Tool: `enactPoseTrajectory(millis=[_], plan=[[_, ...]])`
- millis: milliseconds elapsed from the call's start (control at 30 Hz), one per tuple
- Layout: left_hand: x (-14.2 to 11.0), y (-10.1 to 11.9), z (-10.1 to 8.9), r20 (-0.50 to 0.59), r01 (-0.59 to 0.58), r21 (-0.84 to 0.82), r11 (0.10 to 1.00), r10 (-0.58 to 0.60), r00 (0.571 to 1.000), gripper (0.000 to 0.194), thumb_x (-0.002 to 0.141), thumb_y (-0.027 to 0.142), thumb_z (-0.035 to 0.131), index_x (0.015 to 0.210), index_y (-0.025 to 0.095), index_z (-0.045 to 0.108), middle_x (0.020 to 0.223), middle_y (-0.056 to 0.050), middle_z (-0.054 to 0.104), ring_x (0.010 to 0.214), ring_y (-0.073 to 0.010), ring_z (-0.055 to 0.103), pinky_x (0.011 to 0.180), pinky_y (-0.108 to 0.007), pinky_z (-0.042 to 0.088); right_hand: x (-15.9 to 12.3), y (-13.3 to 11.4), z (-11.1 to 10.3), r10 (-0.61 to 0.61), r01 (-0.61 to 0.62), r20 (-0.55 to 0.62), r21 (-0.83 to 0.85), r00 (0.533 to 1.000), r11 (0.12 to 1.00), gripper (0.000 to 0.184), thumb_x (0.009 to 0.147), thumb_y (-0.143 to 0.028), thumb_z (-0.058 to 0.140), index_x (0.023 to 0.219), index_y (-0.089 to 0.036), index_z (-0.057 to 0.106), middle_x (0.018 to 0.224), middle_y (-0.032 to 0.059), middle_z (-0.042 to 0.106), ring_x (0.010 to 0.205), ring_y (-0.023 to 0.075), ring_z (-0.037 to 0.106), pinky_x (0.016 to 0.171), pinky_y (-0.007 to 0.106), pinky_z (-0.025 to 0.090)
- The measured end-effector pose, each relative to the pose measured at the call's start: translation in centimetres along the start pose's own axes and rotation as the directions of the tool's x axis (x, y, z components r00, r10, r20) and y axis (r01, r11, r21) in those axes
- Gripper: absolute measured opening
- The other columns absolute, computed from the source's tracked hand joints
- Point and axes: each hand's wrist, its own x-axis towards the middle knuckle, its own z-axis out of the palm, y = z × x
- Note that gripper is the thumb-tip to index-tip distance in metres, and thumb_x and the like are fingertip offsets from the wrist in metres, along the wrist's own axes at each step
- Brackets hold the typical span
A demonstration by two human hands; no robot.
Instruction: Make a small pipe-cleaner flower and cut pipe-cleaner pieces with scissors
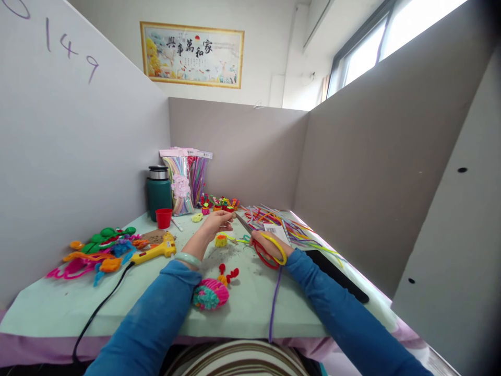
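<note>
My right hand (270, 248) grips a pair of scissors (245, 223) by the red and yellow handles, the blades pointing up and left. Close to the blade tips, the fingers of my left hand (216, 223) are pinched together; whatever is between them is too small to make out. Below the hands sits a small yellow and orange pipe-cleaner piece (221, 240). A purple pipe cleaner (275, 305) runs from under my right hand to the table's front edge. Near my left forearm lies a pink and teal pipe-cleaner figure (211, 293) with red-tipped parts.
Left of my arm are a yellow glue gun (154, 252) with a black cord, colourful fuzzy pieces (105, 250), a red cup (163, 218) and a green bottle (159, 193). Loose pipe cleaners (297, 230) and a black flat object (338, 277) lie right. Grey partitions (238, 151) enclose the table.
</note>
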Motion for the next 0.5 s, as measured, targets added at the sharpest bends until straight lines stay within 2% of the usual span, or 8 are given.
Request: enactPoseTrajectory(millis=[500], plan=[[0.10, 0.06, -0.12, 0.013, 0.006, -0.058, 0.998, -0.006, 1.000, 0.007, 0.078, 0.016, 0.064, 0.076, 0.010, 0.062, 0.066, -0.002, 0.058, 0.047, -0.0086, 0.055, 0.061, -0.033, 0.056, 0.05, -0.38, 0.05, -0.034, 0.024, -0.061, -0.151, 0.998, 0.988, 0.048, 0.095, -0.051, 0.027, 0.079, -0.017, 0.056, 0.045, -0.0041, 0.046, 0.038, 0.0092, 0.039, 0.044, 0.022, 0.034]])
